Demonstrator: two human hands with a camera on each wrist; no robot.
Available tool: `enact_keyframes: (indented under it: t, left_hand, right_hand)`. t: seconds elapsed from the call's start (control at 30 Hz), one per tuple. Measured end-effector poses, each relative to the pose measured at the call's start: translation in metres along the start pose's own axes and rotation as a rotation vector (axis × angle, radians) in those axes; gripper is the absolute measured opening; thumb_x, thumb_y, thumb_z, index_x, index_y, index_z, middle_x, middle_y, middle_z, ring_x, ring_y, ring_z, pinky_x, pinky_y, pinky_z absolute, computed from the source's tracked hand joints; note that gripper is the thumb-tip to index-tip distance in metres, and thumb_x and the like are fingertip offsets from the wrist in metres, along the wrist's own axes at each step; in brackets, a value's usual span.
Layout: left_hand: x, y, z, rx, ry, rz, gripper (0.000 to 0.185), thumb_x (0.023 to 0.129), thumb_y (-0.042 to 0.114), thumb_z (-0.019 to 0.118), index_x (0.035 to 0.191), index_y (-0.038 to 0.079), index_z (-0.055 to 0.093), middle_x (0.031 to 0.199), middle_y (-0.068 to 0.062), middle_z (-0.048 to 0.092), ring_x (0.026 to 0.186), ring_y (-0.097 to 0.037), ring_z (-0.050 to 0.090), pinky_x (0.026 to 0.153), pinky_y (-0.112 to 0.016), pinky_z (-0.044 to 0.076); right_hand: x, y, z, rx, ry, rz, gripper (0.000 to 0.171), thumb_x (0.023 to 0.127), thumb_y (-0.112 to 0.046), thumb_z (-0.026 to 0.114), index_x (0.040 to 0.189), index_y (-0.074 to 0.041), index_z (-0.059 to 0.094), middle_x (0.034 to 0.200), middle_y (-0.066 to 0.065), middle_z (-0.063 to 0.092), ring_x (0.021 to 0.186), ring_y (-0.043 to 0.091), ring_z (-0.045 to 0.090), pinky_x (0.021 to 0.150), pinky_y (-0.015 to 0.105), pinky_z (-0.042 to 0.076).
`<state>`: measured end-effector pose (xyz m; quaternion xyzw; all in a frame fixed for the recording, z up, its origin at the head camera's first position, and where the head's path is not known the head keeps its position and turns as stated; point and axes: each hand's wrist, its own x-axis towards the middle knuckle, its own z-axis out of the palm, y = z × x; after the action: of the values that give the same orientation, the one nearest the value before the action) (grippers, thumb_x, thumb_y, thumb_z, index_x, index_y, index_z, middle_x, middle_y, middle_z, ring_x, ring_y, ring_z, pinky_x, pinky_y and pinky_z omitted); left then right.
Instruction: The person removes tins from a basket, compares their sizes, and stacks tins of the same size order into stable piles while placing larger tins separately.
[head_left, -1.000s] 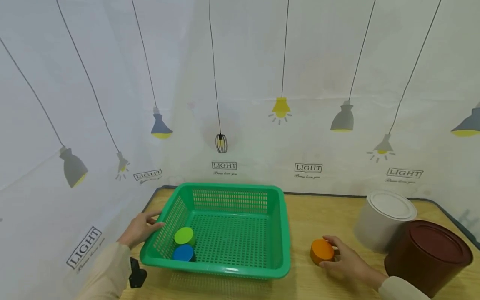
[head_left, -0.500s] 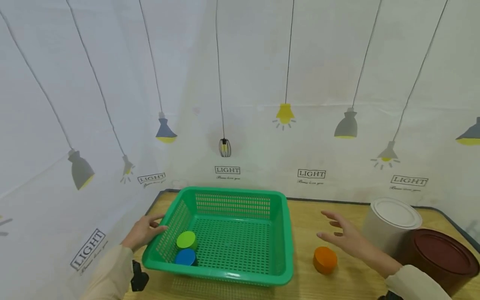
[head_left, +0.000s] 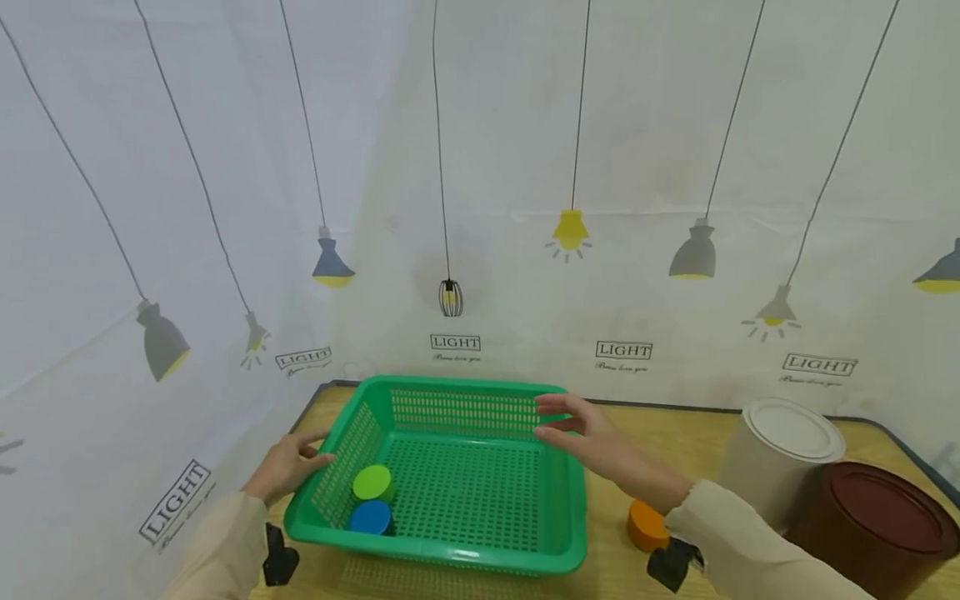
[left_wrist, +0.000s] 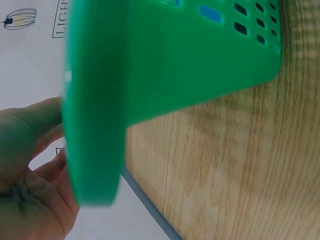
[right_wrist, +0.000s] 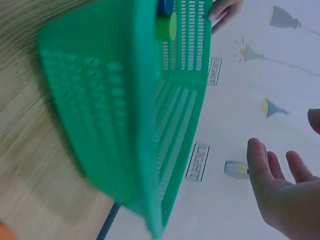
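Observation:
A green plastic basket [head_left: 465, 560] stands on the table, its wall [left_wrist: 190, 65] close in the left wrist view. My left hand [head_left: 287, 468] grips the basket's left rim, thumb on top. Lying in its left front corner are a lime-green round block [head_left: 372, 483] and a blue round block [head_left: 371, 517]. My right hand [head_left: 592, 437] hangs over the basket's right rim with fingers spread and nothing in them; the right wrist view also shows this hand [right_wrist: 287, 192] apart from the rim. An orange round block [head_left: 645, 525] lies on the table under my right forearm, partly hidden.
A white lidded tub [head_left: 783, 446] and a dark red-brown lidded tub [head_left: 873, 525] stand at the right of the wooden table [head_left: 652, 425]. Behind is a pale wall sheet [head_left: 510, 125] printed with lamps.
My right hand has let go of the orange block, risen, and moved left to above the basket's right rim. The orange block stays on the table. My left hand stays at the left rim.

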<state>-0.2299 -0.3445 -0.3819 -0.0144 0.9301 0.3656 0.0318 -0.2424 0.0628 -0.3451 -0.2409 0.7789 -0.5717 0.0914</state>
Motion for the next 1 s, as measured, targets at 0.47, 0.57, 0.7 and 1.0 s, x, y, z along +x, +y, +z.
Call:
enact_keyframes:
  t: [0.47, 0.57, 0.7, 1.0]
  left_hand:
    - [0.002, -0.002, 0.000, -0.014, -0.012, 0.001, 0.052, 0.086, 0.016, 0.058, 0.128, -0.008, 0.040, 0.096, -0.022, 0.054, 0.069, -0.019, 0.054, 0.058, -0.034, 0.047]
    - [0.006, 0.002, 0.001, -0.002, -0.016, -0.006, 0.051, 0.086, 0.014, 0.058, 0.129, -0.007, 0.040, 0.096, -0.021, 0.055, 0.067, -0.018, 0.055, 0.058, -0.034, 0.047]
    - [0.007, 0.003, 0.004, 0.006, -0.010, -0.020, 0.051, 0.086, 0.014, 0.058, 0.129, -0.007, 0.040, 0.097, -0.022, 0.055, 0.066, -0.018, 0.056, 0.058, -0.034, 0.048]
    - [0.004, 0.002, 0.002, 0.035, 0.004, -0.030, 0.050, 0.086, 0.012, 0.058, 0.128, -0.007, 0.041, 0.095, -0.020, 0.056, 0.067, -0.018, 0.056, 0.060, -0.035, 0.048]
  right_hand:
    - [0.066, -0.012, 0.071, -0.067, -0.155, -0.010, 0.035, 0.086, -0.026, 0.058, 0.117, -0.010, 0.055, 0.110, 0.003, 0.056, 0.101, 0.017, 0.051, 0.082, 0.034, 0.043]
    - [0.078, -0.007, 0.082, -0.081, -0.246, 0.018, 0.035, 0.086, -0.026, 0.059, 0.117, -0.011, 0.055, 0.111, 0.003, 0.056, 0.102, 0.016, 0.051, 0.082, 0.034, 0.043]
    - [0.093, 0.004, 0.096, -0.082, -0.394, 0.037, 0.035, 0.086, -0.021, 0.059, 0.118, -0.008, 0.053, 0.110, 0.005, 0.055, 0.104, 0.019, 0.051, 0.085, 0.036, 0.042]
    - [0.116, 0.021, 0.130, -0.126, -0.452, 0.082, 0.042, 0.082, -0.016, 0.064, 0.121, -0.006, 0.051, 0.114, 0.010, 0.054, 0.105, 0.022, 0.050, 0.080, 0.032, 0.044]
